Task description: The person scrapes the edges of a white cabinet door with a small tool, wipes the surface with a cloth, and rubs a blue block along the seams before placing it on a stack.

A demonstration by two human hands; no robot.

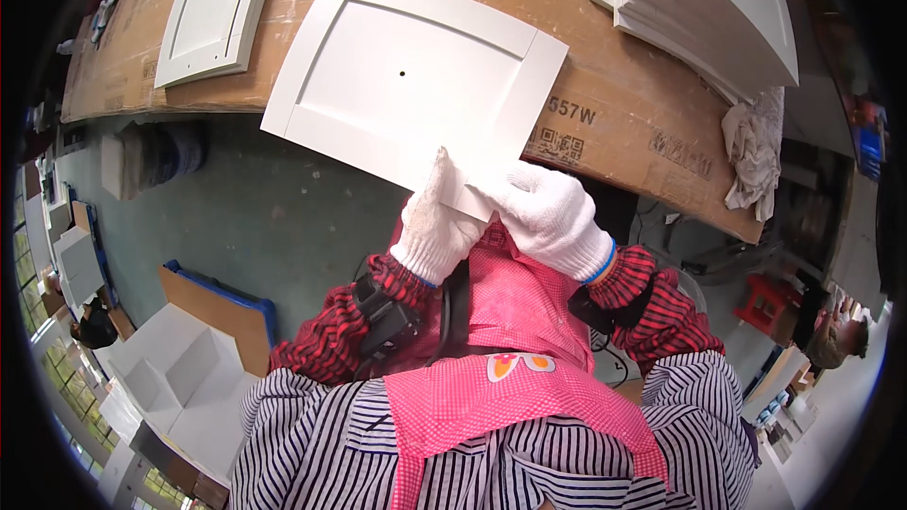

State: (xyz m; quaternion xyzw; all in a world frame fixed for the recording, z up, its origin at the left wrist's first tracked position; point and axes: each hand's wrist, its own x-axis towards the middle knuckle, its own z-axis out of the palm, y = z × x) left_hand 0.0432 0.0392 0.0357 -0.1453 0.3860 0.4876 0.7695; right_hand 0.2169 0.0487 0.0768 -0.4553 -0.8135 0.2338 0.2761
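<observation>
Gripping the near corner of a white recessed cabinet door panel (406, 80), the gloved left hand (435, 227) and right hand (548, 217) both close on its edge; the panel overhangs the cardboard-covered bench (624, 113); the step looks like inspecting or wiping that corner, and any further handling calls for steady support; black square codes and printed marks dot the brown cardboard; stacked white panels (709, 9) lie far right beside a crumpled rag (756, 151).

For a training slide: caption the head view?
Two gloved hands, left hand and right hand, grip a white cabinet door panel at its near edge.
</observation>
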